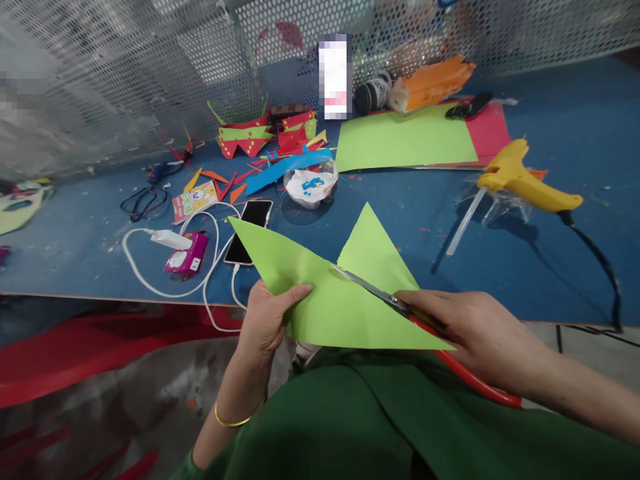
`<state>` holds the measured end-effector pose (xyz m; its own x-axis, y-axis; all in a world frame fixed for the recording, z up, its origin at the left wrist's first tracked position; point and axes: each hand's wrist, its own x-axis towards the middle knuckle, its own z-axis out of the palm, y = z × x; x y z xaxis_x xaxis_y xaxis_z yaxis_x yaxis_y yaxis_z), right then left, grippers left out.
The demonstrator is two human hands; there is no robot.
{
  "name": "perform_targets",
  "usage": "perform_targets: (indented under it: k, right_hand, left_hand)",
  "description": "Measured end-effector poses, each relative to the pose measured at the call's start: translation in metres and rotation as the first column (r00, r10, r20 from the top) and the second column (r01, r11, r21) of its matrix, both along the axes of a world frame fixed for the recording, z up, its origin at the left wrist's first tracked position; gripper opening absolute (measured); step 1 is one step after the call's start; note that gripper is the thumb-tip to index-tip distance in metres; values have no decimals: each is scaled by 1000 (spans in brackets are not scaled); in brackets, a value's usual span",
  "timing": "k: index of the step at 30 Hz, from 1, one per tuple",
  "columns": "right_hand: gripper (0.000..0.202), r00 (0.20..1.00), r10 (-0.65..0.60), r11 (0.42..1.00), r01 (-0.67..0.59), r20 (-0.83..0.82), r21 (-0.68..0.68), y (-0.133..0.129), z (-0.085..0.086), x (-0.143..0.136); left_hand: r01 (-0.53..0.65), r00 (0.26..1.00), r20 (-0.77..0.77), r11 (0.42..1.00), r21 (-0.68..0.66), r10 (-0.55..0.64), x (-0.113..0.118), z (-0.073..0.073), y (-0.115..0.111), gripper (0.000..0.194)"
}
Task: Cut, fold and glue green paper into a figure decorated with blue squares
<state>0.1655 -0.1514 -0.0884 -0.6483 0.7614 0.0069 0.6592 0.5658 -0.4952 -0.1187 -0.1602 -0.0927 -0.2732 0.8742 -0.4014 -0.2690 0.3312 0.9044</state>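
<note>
My left hand [270, 310] pinches a sheet of light green paper [320, 310] by its left part, thumb on top and fingers underneath. The sheet is held above the table's near edge, over my lap. In my right hand [475, 330] is a pair of scissors [373, 288] with red handles. Their blades lie across the paper, with the tips at the bottom of a V-shaped gap between two pointed flaps. The right fingers wrap the handles and are partly hidden. Behind the paper, a smartphone [257, 215] lies on the table.
On the blue table [380, 193] are a yellow glue gun [530, 180] with a cord at right, green card [407, 141] at the back, and a clear bowl [311, 181] of scraps. A purple power adapter [187, 255] with white cable sits left. Red paper shapes [244, 137] stand near a perforated screen [190, 60].
</note>
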Motion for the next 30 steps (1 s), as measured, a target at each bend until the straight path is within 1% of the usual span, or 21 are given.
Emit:
perform_targets:
  k: [7,11,13,15,17,19,22,26,30]
  right_hand:
    - [32,1000,7,999,-6,-20,33,1,-5,0]
    - [32,1000,-19,1000,20,-12,17,-1,-4,1]
    - [39,1000,-13,1000,13,-17,14,-1,-1,2]
    - [52,1000,12,1000,-11,-16,6,0,1,3]
    - [56,999,29,1000,-29,-17,-1,0,2,5]
    - [52,999,26,1000,-25,-21,18,-1,2,5]
    - [35,1000,6,997,-4,-30,83,-1,1,2]
    - [32,999,30,991,-25,-31,134,-1,4,-3]
    - [31,999,34,984,-29,-24,175,0,4,-5]
  left_hand:
    - [-2,1000,0,1000,-6,2,-2,-1,2,62]
    - [6,1000,8,1000,2,-6,-3,-2,2,59]
    - [-5,1000,10,1000,4,5,-3,-2,3,56]
    - [-25,1000,8,1000,4,25,-3,-1,3,54]
    - [-35,999,6,999,3,35,-2,0,3,51]
    - [-25,1000,5,1000,3,25,-2,0,2,51]
    - [3,1000,5,1000,-5,-3,0,1,0,59]
    - [46,999,29,999,-17,-46,2,1,-3,71]
    - [60,997,42,998,-3,-60,4,1,-3,74]
